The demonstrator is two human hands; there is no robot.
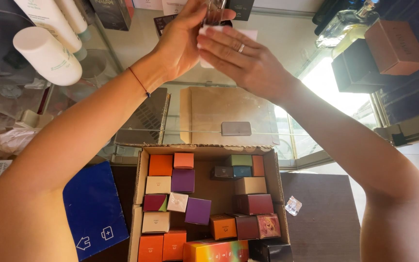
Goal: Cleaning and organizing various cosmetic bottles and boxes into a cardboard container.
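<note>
**Both hands raised on a glass bottle**

The left hand (183, 41) grips a small glass bottle (214, 12) above the cardboard box (139, 194) of coloured cartons. The right hand (241, 60), fingers flat and open, presses a white cloth (248, 34) against the bottle's base. A blue box (93, 208) lies left of the cardboard box.

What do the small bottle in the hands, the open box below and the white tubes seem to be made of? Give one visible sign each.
Small bottle: probably glass, clear and glinting. Open box: corrugated cardboard, matte brown flaps. White tubes: likely plastic, smooth and evenly white.
</note>
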